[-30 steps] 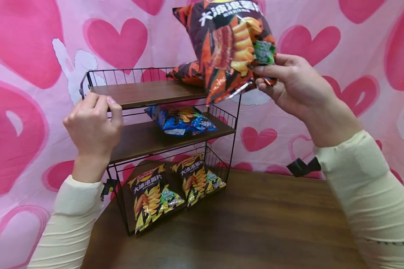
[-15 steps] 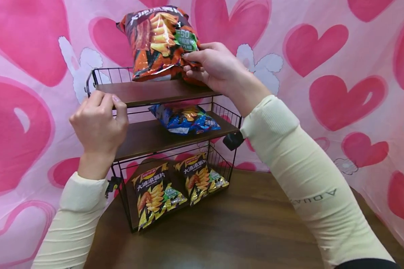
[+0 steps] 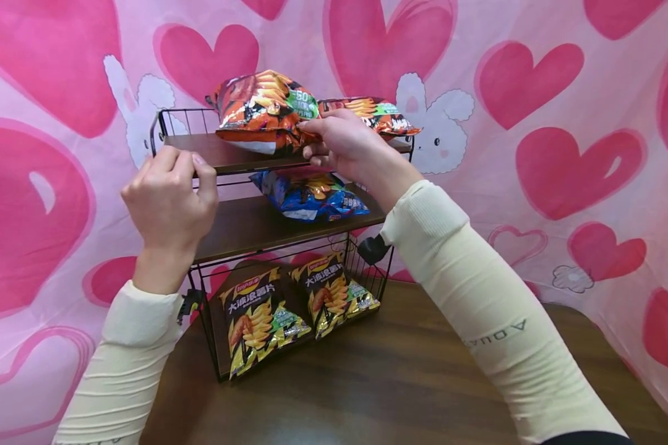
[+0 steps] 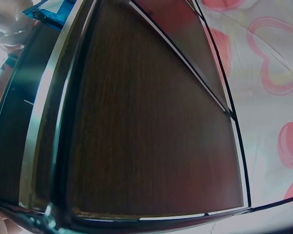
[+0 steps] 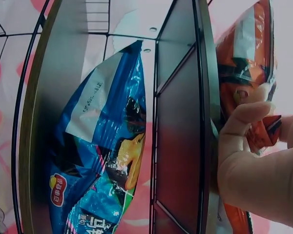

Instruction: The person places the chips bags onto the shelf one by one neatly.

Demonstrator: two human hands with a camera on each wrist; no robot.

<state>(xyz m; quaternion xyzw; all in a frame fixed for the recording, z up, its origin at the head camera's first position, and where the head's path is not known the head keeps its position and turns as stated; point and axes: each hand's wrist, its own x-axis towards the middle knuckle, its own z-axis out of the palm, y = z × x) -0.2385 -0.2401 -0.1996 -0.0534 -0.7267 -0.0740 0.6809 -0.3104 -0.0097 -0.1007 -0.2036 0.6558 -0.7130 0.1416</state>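
Note:
My right hand (image 3: pixel 351 145) pinches the lower right corner of an orange and black potato chip bag (image 3: pixel 261 111), which lies tilted back over the top board of a three-tier shelf rack (image 3: pixel 239 232). In the right wrist view the fingers curl on the orange chip bag (image 5: pixel 241 63) beside the board's edge. A second orange chip bag (image 3: pixel 367 111) lies behind that hand, partly covered. At the rack's upper left front corner, my left hand (image 3: pixel 169 204) grips the frame with curled fingers. The left wrist view shows the dark board (image 4: pixel 151 122) and black frame close by.
On the middle tier lies a blue chip bag (image 3: pixel 312 196). Two black and yellow chip bags (image 3: pixel 256 324) lean side by side on the bottom tier. The rack stands on a brown wooden table (image 3: pixel 401 358), before a pink heart-patterned cloth (image 3: pixel 495 228).
My right hand has carried the orange chip bag left and down from the upper right onto the top tier, beside the other orange bag. My left hand keeps its place on the rack.

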